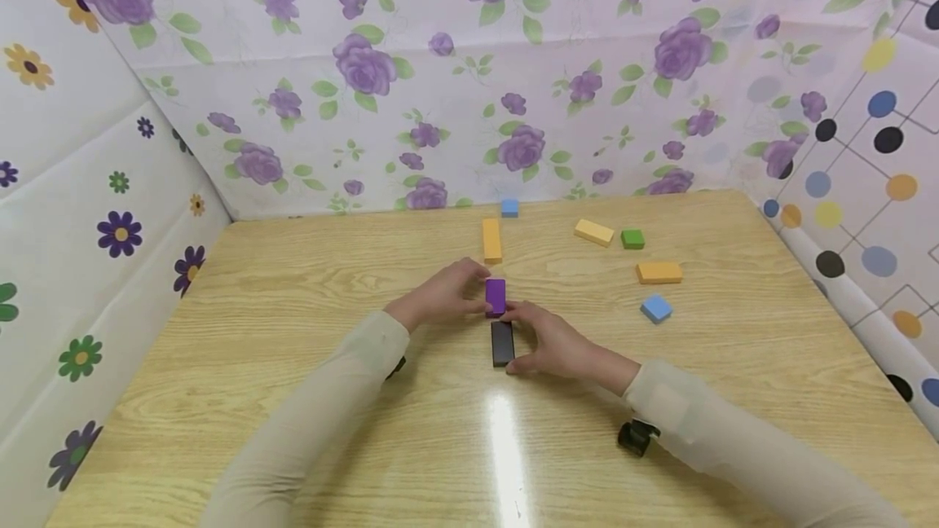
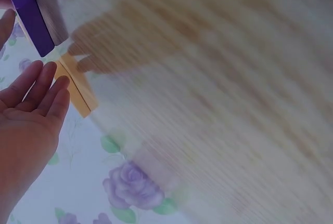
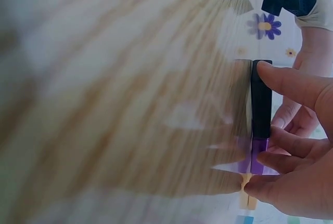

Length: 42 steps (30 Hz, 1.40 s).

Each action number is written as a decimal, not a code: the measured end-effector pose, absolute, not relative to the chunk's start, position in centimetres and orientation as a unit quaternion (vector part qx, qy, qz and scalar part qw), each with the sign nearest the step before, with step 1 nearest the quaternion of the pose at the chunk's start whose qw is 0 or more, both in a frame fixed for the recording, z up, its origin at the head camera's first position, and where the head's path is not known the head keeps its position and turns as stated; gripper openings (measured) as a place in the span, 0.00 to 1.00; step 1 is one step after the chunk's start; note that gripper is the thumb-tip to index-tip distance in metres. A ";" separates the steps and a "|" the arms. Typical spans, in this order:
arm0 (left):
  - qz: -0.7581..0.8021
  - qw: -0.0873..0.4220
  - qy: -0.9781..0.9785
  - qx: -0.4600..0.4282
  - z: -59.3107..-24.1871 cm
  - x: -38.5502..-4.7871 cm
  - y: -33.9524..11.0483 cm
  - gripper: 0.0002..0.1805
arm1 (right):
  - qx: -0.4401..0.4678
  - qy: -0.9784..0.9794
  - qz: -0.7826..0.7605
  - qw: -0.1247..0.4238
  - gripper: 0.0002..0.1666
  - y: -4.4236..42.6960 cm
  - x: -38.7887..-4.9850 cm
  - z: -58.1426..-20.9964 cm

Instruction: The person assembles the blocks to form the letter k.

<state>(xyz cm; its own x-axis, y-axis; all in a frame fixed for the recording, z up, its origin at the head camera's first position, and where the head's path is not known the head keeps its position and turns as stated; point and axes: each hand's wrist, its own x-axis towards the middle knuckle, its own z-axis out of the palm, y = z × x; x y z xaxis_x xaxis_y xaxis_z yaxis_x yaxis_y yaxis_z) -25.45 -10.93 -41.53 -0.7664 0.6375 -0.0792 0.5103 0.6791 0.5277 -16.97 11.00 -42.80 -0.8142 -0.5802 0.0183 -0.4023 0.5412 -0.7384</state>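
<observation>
A purple block (image 1: 495, 297) lies on the wooden table, its long side pointing away from the body. My left hand (image 1: 447, 293) is at its left side, thumb by the near corner and fingers by the far end; in the left wrist view, the fingers of this hand (image 2: 39, 104) look nearly straight. Just nearer the body lies a black block (image 1: 502, 344), roughly in line with the purple one (image 3: 259, 156). My right hand (image 1: 553, 342) holds the black block by its ends, thumb at the near end, as the right wrist view of the black block (image 3: 261, 99) also shows.
Beyond the purple block lie an orange block (image 1: 491, 241) and a small blue block (image 1: 509, 209). To the right are a yellow block (image 1: 594, 233), a green block (image 1: 632, 239), another orange block (image 1: 659, 272) and another blue block (image 1: 656, 309). Patterned cloth (image 1: 440, 104) stands behind the table.
</observation>
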 end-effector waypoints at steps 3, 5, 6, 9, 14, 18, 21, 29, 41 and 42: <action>0.241 0.126 0.905 0.329 -41.6 -25.5 -10.9 0.27 | -0.280 0.871 -0.388 0.115 0.41 10.9 -16.9 -42.8; 0.239 0.125 0.904 0.331 -41.6 -25.4 -10.8 0.26 | -0.279 0.873 -0.385 0.112 0.41 10.9 -16.9 -42.9; 0.240 0.125 0.904 0.332 -41.6 -25.4 -10.8 0.26 | -0.278 0.874 -0.383 0.109 0.41 10.9 -16.9 -42.9; 0.240 0.124 0.905 0.329 -41.5 -25.3 -10.8 0.26 | -0.276 0.878 -0.378 0.105 0.41 10.9 -16.9 -43.0; 0.238 0.125 0.906 0.326 -41.4 -25.2 -10.7 0.26 | -0.270 0.878 -0.380 0.108 0.41 10.8 -16.9 -42.9; 0.241 0.127 0.907 0.322 -41.3 -25.2 -10.7 0.25 | -0.277 0.874 -0.385 0.108 0.41 10.6 -16.9 -42.6; 0.243 0.128 0.907 0.318 -41.4 -25.2 -10.7 0.25 | -0.281 0.872 -0.387 0.108 0.41 10.6 -16.9 -42.5; 0.241 0.124 0.908 0.321 -41.8 -25.4 -10.7 0.25 | -0.269 0.874 -0.391 0.106 0.42 10.5 -16.7 -42.6; 0.249 0.117 0.908 0.317 -42.1 -25.5 -10.8 0.25 | -0.224 0.886 -0.392 0.102 0.38 10.7 -16.1 -42.6; 0.249 0.116 0.908 0.317 -42.2 -25.5 -10.8 0.26 | -0.222 0.888 -0.389 0.102 0.38 10.8 -16.0 -42.6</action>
<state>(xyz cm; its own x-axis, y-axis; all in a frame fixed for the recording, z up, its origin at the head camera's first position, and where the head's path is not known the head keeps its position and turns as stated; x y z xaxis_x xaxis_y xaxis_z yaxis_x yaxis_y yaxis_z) -25.50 -10.78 -42.16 -0.7719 0.6335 -0.0528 0.5181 0.6750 0.5254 -16.05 10.75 -42.65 -0.8800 -0.4748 -0.0086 -0.3154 0.5979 -0.7369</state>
